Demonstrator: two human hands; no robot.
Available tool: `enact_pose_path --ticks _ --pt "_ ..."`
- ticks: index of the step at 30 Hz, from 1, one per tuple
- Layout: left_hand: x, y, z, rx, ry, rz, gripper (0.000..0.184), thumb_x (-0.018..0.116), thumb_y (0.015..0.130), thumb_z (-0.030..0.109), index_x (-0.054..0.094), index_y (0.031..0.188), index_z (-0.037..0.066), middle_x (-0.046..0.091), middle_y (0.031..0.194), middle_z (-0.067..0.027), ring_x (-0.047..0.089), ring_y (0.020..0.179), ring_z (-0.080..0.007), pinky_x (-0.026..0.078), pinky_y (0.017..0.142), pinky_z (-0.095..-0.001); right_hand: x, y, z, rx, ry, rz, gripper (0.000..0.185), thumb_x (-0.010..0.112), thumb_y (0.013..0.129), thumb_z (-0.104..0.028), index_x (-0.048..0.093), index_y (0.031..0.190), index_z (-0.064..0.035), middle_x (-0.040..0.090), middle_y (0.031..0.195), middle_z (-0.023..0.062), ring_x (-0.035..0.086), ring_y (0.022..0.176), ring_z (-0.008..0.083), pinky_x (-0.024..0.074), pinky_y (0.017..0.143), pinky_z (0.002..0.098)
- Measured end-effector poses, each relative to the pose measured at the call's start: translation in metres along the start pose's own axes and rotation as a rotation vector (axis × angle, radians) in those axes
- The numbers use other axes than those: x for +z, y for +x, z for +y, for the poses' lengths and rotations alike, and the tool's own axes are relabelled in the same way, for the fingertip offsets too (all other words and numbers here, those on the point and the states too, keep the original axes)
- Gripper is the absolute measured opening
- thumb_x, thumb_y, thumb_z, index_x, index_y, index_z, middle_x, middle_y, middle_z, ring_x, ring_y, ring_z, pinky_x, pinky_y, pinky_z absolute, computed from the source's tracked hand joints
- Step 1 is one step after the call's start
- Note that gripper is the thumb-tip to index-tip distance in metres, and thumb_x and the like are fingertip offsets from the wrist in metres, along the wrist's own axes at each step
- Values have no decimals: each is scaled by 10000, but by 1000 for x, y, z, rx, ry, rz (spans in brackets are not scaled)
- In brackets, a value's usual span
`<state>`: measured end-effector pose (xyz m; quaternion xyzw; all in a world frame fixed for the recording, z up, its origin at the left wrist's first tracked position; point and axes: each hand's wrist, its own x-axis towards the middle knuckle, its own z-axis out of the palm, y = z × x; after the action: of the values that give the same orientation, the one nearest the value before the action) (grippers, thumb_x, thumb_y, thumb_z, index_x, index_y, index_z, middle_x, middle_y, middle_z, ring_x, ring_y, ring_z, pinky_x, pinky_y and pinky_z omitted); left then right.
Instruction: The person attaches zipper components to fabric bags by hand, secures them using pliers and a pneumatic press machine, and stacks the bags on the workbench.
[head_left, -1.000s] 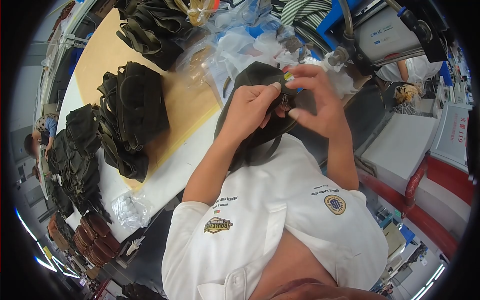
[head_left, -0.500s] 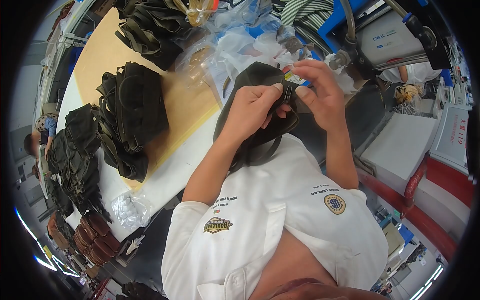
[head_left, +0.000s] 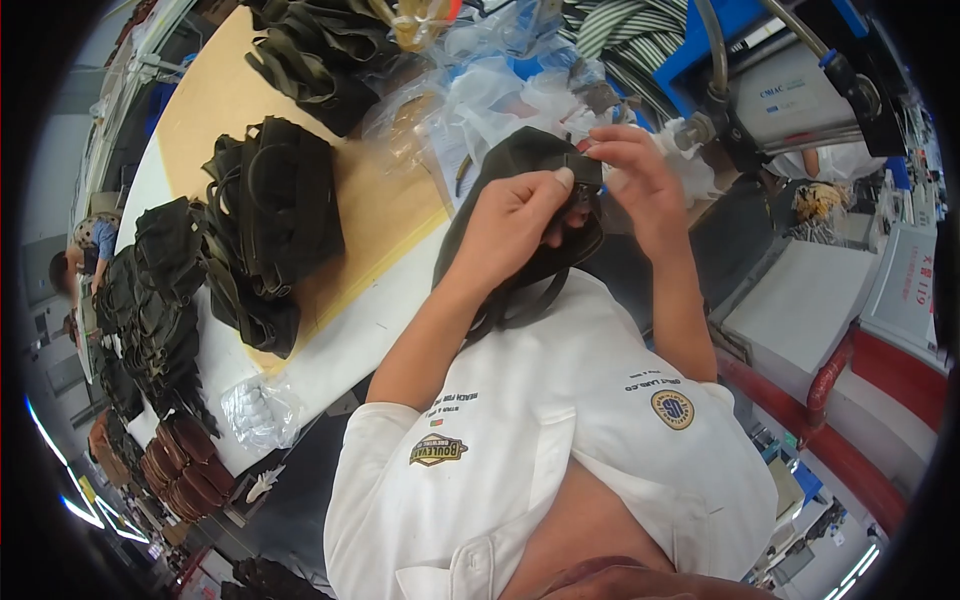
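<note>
A dark bag (head_left: 520,155) with a strap is held up in front of my chest. My left hand (head_left: 520,215) is closed on its edge, the thumb pressing near a small metal fitting (head_left: 584,194). Close by on the right side of the bag is my right hand (head_left: 648,190), its fingers curved and the thumb apart from them. Whether its fingertips touch the bag is hard to make out. A small red spot shows by those fingertips, too small to name.
Stacked dark bags (head_left: 270,210) stand on the table (head_left: 375,335) at left, beside more dark pieces (head_left: 150,290) and brown pouches (head_left: 185,470). Clear plastic bags (head_left: 490,95) lie behind. A machine cylinder (head_left: 785,95) is at upper right. Another person (head_left: 95,240) is at far left.
My left hand stays on the bag's edge. The right hand's fingers have curled a little and the thumb has moved nearer to them. The view has shifted slightly.
</note>
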<state>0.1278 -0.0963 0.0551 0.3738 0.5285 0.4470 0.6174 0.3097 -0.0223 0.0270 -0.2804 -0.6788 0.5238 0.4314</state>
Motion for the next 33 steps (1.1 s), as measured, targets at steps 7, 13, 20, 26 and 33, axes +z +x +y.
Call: enact_pose_path --ticks 7,13,20,26,33 --pt "-23 -89 -35 361 919 30 879 775 773 303 317 1444 -35 437 1405 -248 407 1319 -408 348 1089 -459 31 -16 36 256 -7 190 183 562 967 -96 650 1098 -3 650 1080 56 572 1042 143 421 948 274" --pt "-41 -84 -70 336 891 391 452 737 773 168 571 1178 54 687 966 -161 663 858 -363 543 741 -384 60 21 48 319 175 255 174 500 1005 -107 635 1074 -22 626 1046 38 559 989 124 438 889 266" --pt "-141 -151 34 460 761 1158 183 733 839 109 648 984 36 666 832 -81 657 766 -157 514 707 -300 94 46 23 134 143 150 191 516 992 -73 577 1157 2 597 1111 54 541 1045 129 406 952 266" --pt "-299 -209 129 574 856 1826 259 699 907 231 638 998 -3 657 850 -92 608 784 -185 479 767 -315 103 27 82 362 96 -119 122 582 948 -52 628 1054 -11 618 936 -2 549 851 64 430 770 202" --pt "-539 -160 110 707 860 1783 294 677 910 251 624 1042 -6 679 932 -183 647 879 -339 477 799 -400 119 8 136 482 -246 -300 128 644 892 -94 680 983 -12 647 773 9 573 699 66 461 640 231"
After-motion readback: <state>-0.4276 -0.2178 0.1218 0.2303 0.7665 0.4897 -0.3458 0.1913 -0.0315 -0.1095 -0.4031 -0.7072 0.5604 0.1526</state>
